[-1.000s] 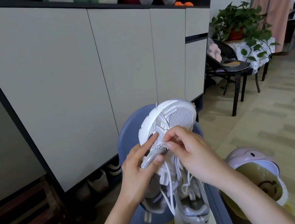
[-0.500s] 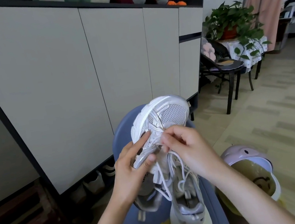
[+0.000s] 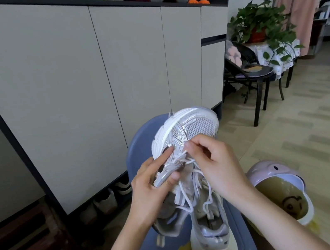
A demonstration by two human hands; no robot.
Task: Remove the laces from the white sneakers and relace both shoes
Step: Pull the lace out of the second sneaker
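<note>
We see the left hand [image 3: 151, 189] gripping a white sneaker [image 3: 185, 134] by its side, thumb on the eyelet strip, with the toe raised over the far edge of a blue stool [image 3: 135, 147]. The right hand [image 3: 213, 160] pinches a white lace [image 3: 183, 156] between thumb and forefinger at the lowest eyelets near the toe, and loose loops of it hang down over the tongue. A second sneaker [image 3: 212, 232] stands on the stool's near edge, just under the held one, and a pink helmet [image 3: 279, 188] lies on the floor right of the stool.
</note>
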